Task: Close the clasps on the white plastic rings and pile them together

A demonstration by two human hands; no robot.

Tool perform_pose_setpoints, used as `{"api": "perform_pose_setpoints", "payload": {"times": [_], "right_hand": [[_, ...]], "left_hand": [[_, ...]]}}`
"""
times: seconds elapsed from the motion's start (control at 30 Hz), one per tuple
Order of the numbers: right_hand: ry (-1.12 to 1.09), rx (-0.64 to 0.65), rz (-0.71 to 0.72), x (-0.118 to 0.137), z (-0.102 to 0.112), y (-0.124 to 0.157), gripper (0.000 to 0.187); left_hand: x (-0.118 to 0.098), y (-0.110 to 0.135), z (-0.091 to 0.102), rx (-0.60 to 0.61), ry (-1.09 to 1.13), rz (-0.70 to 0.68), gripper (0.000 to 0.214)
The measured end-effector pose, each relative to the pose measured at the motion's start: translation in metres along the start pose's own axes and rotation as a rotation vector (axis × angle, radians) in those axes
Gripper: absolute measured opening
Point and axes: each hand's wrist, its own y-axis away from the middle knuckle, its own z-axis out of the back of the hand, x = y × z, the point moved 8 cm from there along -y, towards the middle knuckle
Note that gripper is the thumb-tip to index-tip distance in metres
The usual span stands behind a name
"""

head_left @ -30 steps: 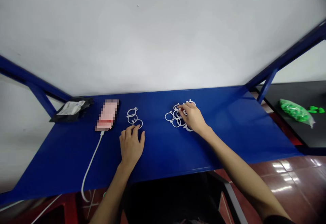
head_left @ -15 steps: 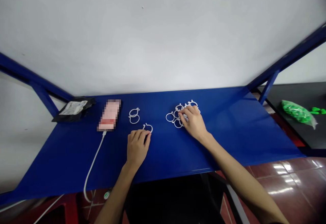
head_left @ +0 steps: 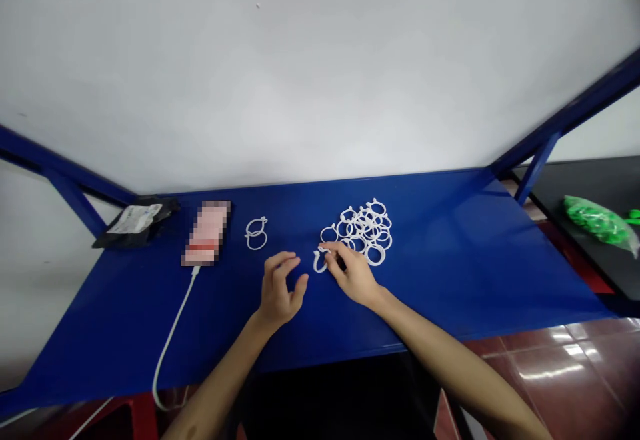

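Note:
My left hand (head_left: 283, 287) hovers above the blue table with its fingers spread and nothing in them. A short way to its right, my right hand (head_left: 353, 273) pinches a white plastic ring (head_left: 319, 263) between thumb and fingers. That ring looks open, with small knobs at its ends; the fingertips hide part of it. Just beyond my right hand lies a pile of similar white rings (head_left: 373, 223), loosely overlapping. Up and left of my left hand, two more white rings (head_left: 257, 239) lie overlapped on the table.
On the left of the blue table (head_left: 450, 247) are a pixelated phone (head_left: 206, 233) with a white cable (head_left: 173, 333) and a black plastic package (head_left: 135, 220). A white wall (head_left: 320, 80) stands behind. At far right, a bag of green pieces (head_left: 597, 222) rests on a dark surface.
My right hand has come left from the pile and now pinches a ring. The left hand, which held a ring before, has opened and shifted slightly right. The view has shifted slightly.

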Motion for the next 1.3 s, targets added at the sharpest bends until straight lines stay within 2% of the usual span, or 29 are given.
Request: {"api": "perform_pose_setpoints", "payload": {"times": [0.1,0.2,0.37,0.47,0.63,0.83,0.9,0.97,1.03,1.13,1.2,1.3], "right_hand": [[0.004,0.017,0.0,0.001,0.002,0.0,0.021],[-0.014,0.039,0.025,0.004,-0.001,0.002,0.017],[0.022,0.065,0.072,0.007,-0.007,0.007,0.017],[0.055,0.13,0.12,0.011,-0.012,0.009,0.017],[0.092,0.212,0.197,0.02,-0.017,0.011,0.021],[0.225,0.276,0.307,0.03,-0.022,0.015,0.025],[0.249,0.24,0.309,0.032,-0.019,0.013,0.026],[0.293,0.149,0.288,0.033,-0.009,0.007,0.025],[0.363,0.011,0.239,0.028,0.009,0.0,0.023],[0.487,-0.221,0.127,0.012,0.045,-0.009,0.024],[0.567,-0.312,0.069,0.0,0.064,-0.012,0.026],[0.666,-0.333,0.013,-0.014,0.076,-0.016,0.029]], "left_hand": [[0.015,-0.003,-0.015,0.187,0.143,0.16,0.034],[0.013,-0.004,-0.022,0.3,0.222,0.16,0.022],[0.017,-0.003,-0.02,0.296,0.31,0.235,0.03],[0.02,-0.003,-0.021,0.293,0.316,0.243,0.021],[0.021,-0.006,-0.021,0.282,0.267,0.196,0.019],[0.013,-0.006,-0.018,0.264,0.217,0.105,0.028],[0.015,-0.005,-0.02,0.276,0.19,0.118,0.03],[0.021,-0.006,-0.019,0.257,0.119,0.155,0.029],[0.033,-0.006,-0.012,0.191,-0.05,0.22,0.026],[0.055,-0.003,0.005,0.115,-0.415,0.385,0.029],[0.069,0.002,0.01,0.164,-0.598,0.511,0.035],[0.079,0.008,0.007,0.31,-0.713,0.598,0.031]]}}
